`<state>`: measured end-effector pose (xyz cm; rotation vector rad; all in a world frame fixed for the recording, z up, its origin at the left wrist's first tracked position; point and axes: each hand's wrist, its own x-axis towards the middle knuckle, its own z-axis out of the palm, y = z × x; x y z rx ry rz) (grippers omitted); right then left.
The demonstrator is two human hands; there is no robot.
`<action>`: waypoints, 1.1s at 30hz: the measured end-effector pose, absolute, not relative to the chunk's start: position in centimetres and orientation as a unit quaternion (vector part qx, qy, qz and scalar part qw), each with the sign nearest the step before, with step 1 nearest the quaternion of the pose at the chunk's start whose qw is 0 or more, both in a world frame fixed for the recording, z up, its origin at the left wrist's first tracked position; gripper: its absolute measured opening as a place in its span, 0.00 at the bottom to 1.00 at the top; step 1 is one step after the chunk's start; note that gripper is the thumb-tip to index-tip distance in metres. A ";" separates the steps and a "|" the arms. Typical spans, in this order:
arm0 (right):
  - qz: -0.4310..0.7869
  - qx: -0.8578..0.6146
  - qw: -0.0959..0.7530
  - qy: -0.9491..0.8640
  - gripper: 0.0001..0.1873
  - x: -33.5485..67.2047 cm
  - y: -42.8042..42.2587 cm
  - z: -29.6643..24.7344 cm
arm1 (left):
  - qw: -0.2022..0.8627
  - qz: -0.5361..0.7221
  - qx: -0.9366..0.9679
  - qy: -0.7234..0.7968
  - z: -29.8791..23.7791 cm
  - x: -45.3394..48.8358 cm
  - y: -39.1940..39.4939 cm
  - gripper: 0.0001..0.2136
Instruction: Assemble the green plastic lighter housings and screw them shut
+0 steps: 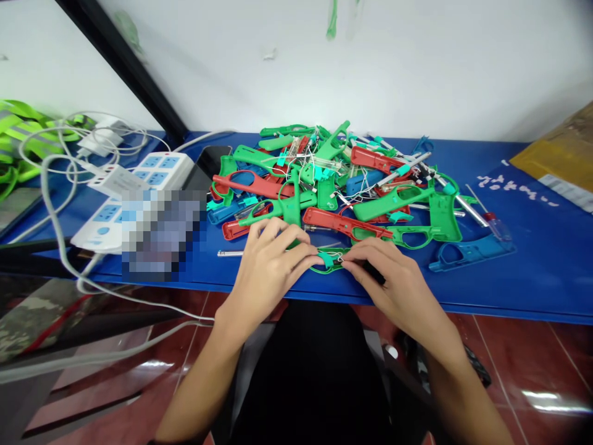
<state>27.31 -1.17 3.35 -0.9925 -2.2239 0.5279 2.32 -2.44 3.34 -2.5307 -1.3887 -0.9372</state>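
A green lighter casing half (321, 270) lies near the shelf's front edge between my two hands. A teal trigger (328, 260) sits in it, and a thin white wire (340, 256) loops beside the trigger. My left hand (278, 253) is closed, with thumb and forefinger pinching the casing at its left side. At the other end my right hand (391, 267) is closed too, its fingertips together at the wire. Its palm side and part of the casing are hidden. A metal lighter tube (228, 253) sticks out from under my left hand.
Behind my hands rises a pile of green, red and blue lighter casings (331, 225). To the right lie a screwdriver (493, 225), a blue casing (477, 252) and small pale bits (509, 185). A white power strip (162, 162) with cables stands left; a carton (563, 151) sits far right.
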 end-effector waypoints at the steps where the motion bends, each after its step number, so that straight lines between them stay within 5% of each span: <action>1: 0.207 -0.376 0.319 -0.845 0.04 27.3 -1.2 3.4 | 0.066 -0.309 -0.832 -0.456 3.3 2.3 -2.5 0.06; 33: 0.234 -0.363 0.304 -0.849 0.06 27.8 -0.8 3.8 | 0.054 -0.297 -0.853 -0.426 3.4 2.6 -2.0 0.07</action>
